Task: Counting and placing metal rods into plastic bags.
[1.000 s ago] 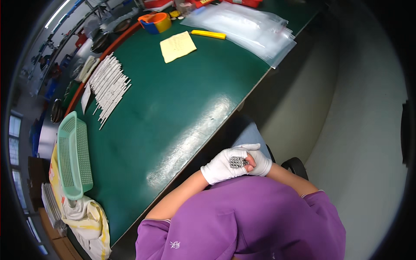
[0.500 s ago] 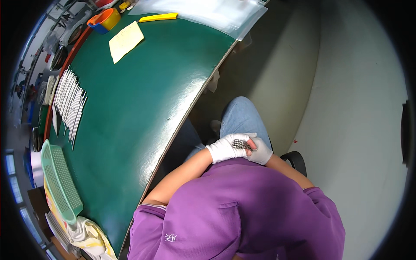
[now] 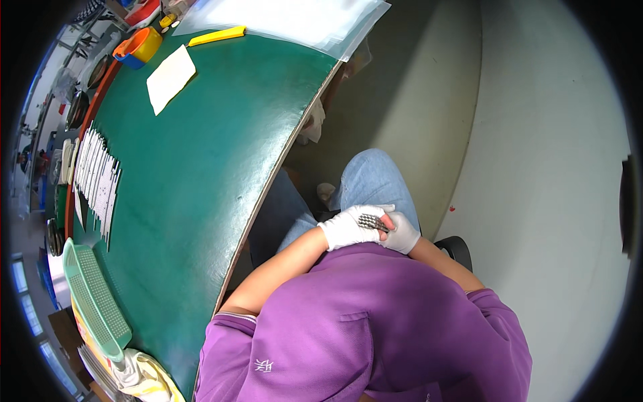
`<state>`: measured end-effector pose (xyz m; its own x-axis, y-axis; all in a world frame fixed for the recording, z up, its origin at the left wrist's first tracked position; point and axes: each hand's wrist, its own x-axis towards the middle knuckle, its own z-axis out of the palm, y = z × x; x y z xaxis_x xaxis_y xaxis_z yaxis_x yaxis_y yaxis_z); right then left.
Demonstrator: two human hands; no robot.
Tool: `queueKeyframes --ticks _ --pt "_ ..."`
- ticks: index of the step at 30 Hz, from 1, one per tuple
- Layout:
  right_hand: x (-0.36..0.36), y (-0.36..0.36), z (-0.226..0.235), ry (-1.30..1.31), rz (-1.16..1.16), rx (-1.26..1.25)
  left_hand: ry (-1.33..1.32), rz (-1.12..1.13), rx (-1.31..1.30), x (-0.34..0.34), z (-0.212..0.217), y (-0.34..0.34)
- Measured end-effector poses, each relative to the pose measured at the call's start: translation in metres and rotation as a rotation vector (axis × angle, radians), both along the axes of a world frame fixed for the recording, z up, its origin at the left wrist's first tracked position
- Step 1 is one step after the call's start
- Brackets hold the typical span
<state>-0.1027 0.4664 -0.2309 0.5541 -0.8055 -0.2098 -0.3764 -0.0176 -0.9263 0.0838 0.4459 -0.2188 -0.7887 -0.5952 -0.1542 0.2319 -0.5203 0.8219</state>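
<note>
My left hand [image 3: 347, 228], in a white glove with bare fingertips, is closed round a bundle of thin rods [image 3: 370, 222]. Their ends show as a tight cluster of dark and silvery dots. My right hand [image 3: 403, 234], gloved in white too, presses against the left one and closes round the bundle's other side; its fingers are mostly hidden. Both hands rest in my lap, apart from the green table [image 3: 194, 167]. A row of thin white rods [image 3: 97, 181] lies side by side on the table's left part.
A light green basket [image 3: 97, 301] and a yellow-white cloth [image 3: 144, 375] lie at the near left. Farther off are a pale paper sheet [image 3: 171, 79], a yellow cutter [image 3: 218, 35], an orange-and-blue tape holder [image 3: 142, 47] and clear plastic sheets [image 3: 295, 23].
The table and the things on it have shifted left and slightly down in the picture. Both hands stay together in the lap round the bundle, almost unmoved.
</note>
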Motion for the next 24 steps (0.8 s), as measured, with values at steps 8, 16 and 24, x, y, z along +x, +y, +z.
queueKeyframes --ticks 8,16,24 --pt "0.022 -0.013 0.033 -0.095 0.087 -0.198 -0.002 0.145 -0.237 0.012 0.037 0.003" --pt "0.159 -0.07 0.171 -0.519 0.556 -0.805 -0.038 0.923 -1.251 0.089 0.199 0.028" --pt "0.271 -0.065 0.163 -0.545 0.749 -0.622 -0.748 1.02 -1.215 0.174 0.234 0.063"
